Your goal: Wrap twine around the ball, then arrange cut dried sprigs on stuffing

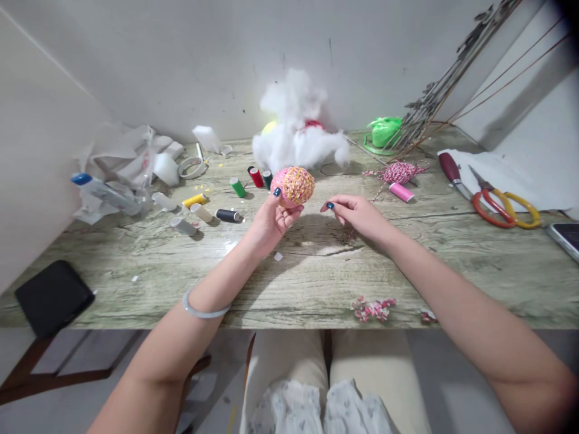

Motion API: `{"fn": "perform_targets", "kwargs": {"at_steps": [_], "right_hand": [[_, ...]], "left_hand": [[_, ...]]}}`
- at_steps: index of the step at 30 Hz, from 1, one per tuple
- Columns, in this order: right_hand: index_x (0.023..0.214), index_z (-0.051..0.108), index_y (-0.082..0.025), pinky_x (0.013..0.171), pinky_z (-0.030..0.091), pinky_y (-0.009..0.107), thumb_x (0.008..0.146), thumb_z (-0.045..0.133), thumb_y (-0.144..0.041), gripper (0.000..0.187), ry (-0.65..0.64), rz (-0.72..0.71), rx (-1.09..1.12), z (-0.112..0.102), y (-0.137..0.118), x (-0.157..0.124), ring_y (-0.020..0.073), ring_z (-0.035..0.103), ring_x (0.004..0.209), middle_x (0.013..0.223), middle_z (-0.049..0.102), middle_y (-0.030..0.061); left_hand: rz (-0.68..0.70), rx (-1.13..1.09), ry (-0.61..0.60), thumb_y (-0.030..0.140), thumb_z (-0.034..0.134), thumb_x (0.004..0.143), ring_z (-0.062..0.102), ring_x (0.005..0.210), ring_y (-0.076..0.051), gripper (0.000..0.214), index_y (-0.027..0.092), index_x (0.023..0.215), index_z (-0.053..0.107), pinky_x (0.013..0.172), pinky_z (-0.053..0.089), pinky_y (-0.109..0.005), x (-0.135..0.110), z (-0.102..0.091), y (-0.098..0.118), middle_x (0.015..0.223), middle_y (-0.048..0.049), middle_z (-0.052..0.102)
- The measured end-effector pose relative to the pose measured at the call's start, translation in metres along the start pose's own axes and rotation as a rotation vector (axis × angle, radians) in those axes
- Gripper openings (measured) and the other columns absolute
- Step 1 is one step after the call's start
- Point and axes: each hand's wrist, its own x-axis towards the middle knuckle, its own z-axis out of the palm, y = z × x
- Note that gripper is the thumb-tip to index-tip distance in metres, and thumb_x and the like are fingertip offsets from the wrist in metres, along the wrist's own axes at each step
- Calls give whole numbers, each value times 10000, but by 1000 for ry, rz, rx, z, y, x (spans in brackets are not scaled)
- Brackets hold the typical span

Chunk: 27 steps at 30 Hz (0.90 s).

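Observation:
My left hand (271, 223) is raised above the wooden table (316, 271) and grips a ball wound in pink and yellow thread (294, 184) with its fingertips. To the right of the ball, my right hand (357, 216) is closed in a pinch, seemingly on a thin strand that is too fine to make out. A bundle of red-and-white twine (398, 172) and a pink spool (401, 192) lie just beyond the right hand.
White stuffing (294, 141) is piled at the back. Several thread spools (235, 187) lie left of centre, near crumpled bags and a bottle (104, 191). Scissors (502, 205), a knife (452, 172) and a phone (565, 238) sit at right. A black pouch (53, 296) lies front left, pink flower bits (373, 308) at the edge.

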Motion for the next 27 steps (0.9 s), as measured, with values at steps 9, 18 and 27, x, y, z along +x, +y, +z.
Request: {"fn": "perform_targets", "kwargs": {"at_steps": [9, 18, 27], "right_hand": [[816, 684, -174, 574, 323, 257, 908, 542, -468, 339, -161, -148, -64, -13, -6, -2, 108, 441, 541, 566, 503, -32], [758, 655, -189, 539, 264, 262, 750, 664, -673, 484, -124, -95, 201, -7, -8, -1, 104, 358, 518, 523, 433, -52], [761, 665, -181, 515, 216, 259, 754, 696, -617, 437, -100, -59, 361, -6, -8, -2, 80, 285, 476, 485, 391, -72]], "left_hand": [[133, 283, 81, 467, 734, 755, 671, 737, -134, 578, 235, 1200, 449, 584, 544, -219, 2, -6, -7, 1056, -69, 666], [126, 676, -249, 389, 721, 788, 655, 951, -221, 615, 236, 1329, 471, 683, 572, -290, -10, -2, -10, 1304, -126, 581], [66, 657, -570, 346, 765, 761, 604, 1012, -200, 552, 194, 1154, 408, 817, 512, -321, -20, -1, -17, 1124, -108, 599]]}}
